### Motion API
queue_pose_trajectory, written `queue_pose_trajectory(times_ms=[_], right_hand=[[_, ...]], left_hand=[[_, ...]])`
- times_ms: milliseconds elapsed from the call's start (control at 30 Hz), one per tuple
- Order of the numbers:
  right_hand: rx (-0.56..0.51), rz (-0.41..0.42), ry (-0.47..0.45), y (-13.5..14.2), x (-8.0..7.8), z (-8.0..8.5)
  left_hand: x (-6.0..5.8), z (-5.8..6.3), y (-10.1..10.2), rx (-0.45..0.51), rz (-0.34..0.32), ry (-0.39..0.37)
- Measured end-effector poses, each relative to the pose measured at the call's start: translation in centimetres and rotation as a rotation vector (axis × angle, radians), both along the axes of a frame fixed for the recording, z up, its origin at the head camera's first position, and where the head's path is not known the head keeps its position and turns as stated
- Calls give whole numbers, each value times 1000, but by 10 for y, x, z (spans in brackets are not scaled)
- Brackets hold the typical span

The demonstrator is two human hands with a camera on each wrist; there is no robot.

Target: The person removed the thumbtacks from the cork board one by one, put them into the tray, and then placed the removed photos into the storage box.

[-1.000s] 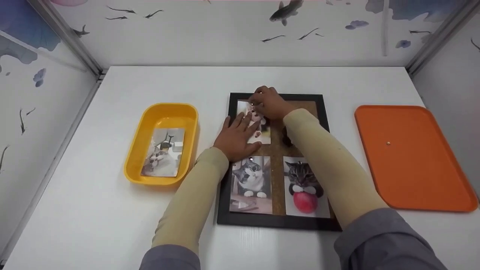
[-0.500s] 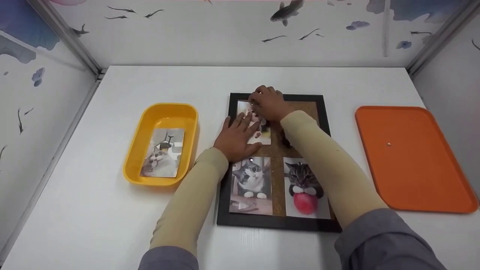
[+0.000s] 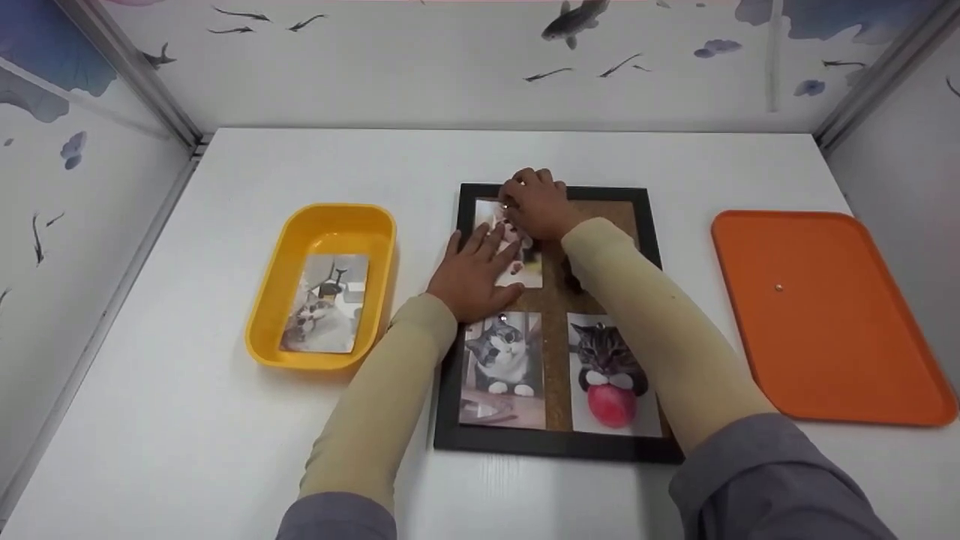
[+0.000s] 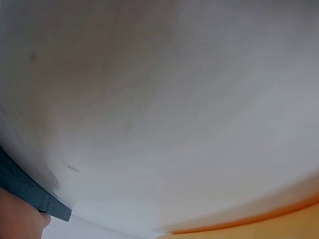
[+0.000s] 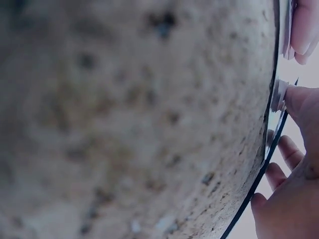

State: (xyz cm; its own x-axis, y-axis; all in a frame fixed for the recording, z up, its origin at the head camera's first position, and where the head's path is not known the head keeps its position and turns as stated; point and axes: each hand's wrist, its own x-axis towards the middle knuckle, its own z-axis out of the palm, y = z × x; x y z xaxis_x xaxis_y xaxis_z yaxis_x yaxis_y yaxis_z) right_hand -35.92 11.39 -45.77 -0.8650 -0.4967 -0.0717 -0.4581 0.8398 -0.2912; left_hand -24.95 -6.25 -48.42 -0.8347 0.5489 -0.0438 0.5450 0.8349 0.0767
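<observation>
In the head view my left hand lies with spread fingers on the upper left photo, a cat picture on the corkboard. My right hand is at the top edge of that photo. Its curled thumb and fingers pinch a small shiny pushpin, mostly hidden by the fingertips. Below, a grey-and-white cat photo and a tabby photo with a pink ball each have a pin at the top. The black frame of the corkboard shows as a dark edge in the left wrist view.
To the left stands a yellow tray with one more cat photo in it. An orange tray holding one small pin lies on the right. Patterned white panels enclose the white table.
Both hands stay nearly in place over the upper left photo. The right hand and forearm have shifted only slightly. The photos and trays have not moved.
</observation>
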Motion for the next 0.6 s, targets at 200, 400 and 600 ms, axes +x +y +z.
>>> queue_pose_trajectory(times_ms=[200,400,600], right_hand=[[-1,-7,-38,-1,-1,6],[-9,-17,-31,0,-4,5],[-1,-18,-33,-1,-5,4]], left_hand=[[-3,-1,0,-5,-7,9],[-3,0,1,-24,1,13],[-2,2,-1,-22,-1,4]])
